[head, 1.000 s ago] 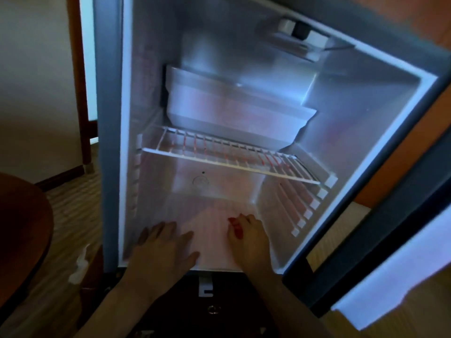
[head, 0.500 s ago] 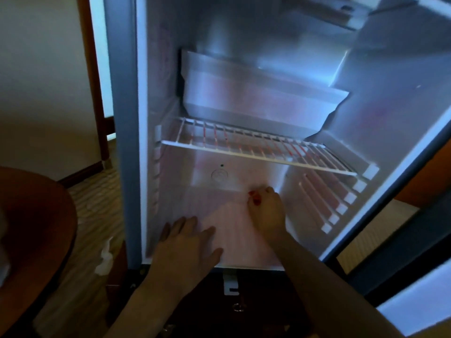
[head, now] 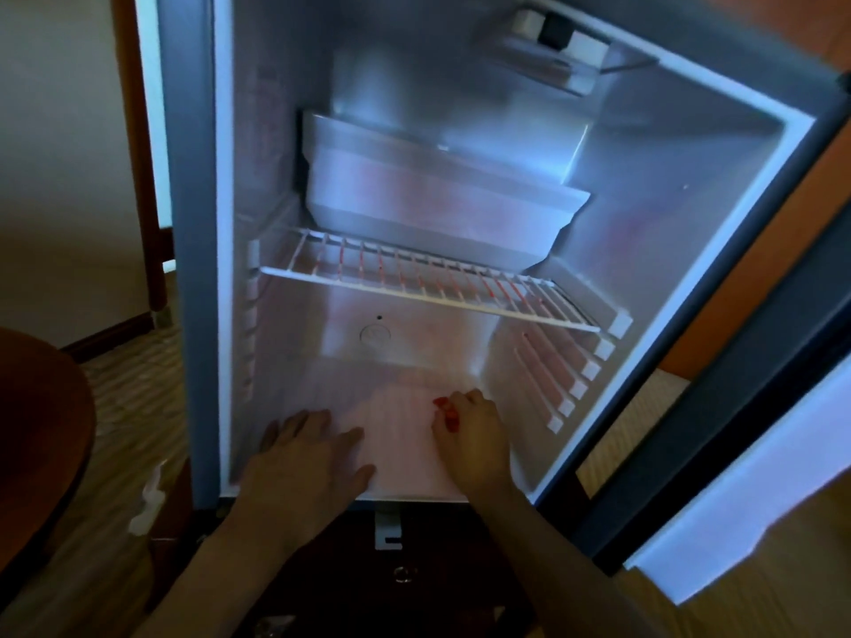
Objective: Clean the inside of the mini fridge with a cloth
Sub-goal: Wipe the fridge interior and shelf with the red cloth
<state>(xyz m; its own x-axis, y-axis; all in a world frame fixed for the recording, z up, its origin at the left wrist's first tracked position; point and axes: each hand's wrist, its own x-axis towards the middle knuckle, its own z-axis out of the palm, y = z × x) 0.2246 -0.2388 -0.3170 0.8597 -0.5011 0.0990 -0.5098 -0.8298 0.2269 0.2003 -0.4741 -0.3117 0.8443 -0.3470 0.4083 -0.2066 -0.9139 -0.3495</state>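
Pulling back from the rear corner toward the front edge, the right hand (head: 469, 437) is gripping the pale cloth (head: 400, 435) on the mini fridge (head: 575, 223) floor, while the left hand (head: 306, 458) is pressing flat-fingered, seemingly bracing.

The mini fridge (head: 690, 186) shows a pale grey-white lining tinged pink low down, inside a white door seal (head: 224, 269) and a dark grey-blue outer frame (head: 186, 269). The wire shelf (head: 414, 287) is white, its bars streaked with red. A pale pink cloth (head: 400, 435) with faint vertical stripes covers the floor of the fridge. The right hand (head: 472, 437) has red nails. The carpet (head: 133, 393) carries beige and brown stripes. A round surface (head: 41, 430) is reddish-brown.
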